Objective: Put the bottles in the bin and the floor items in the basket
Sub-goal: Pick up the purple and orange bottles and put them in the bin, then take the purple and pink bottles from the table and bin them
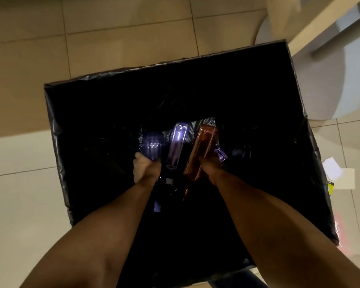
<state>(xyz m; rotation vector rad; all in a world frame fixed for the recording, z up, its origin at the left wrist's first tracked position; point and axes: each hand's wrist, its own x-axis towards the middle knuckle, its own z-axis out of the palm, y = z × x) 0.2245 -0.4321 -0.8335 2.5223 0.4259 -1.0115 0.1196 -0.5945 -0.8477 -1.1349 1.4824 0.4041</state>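
Both arms are reaching down into the bin (56, 125), a rectangular box lined with a black plastic bag and standing on the tiled floor (29, 163). The left hand (147, 169) is curling its grip around a rounded purple bottle (152, 146), with a pale cloth-like thing (139, 168) bunched against the outer side of that hand; what it is cannot be told in the dim light. The right hand (209, 168) is closing its fingers around the lower part of an orange-brown square bottle (202, 150), which is pointing away from the person and tilting slightly to the right. Between the two held bottles a slim purple bottle (177, 146) is lying lengthwise, touching or very nearly touching both; whether either hand is also holding it is unclear. A small purple piece (220, 154), perhaps another bottle, is showing just beyond the right hand's fingers. All of these are sitting deep inside the bin, below its rim, against the crumpled liner. Outside the bin, on the floor to the right, a white sheet of paper (339, 175) is lying near a small yellow item (330, 187) that is touching the bin's wall.
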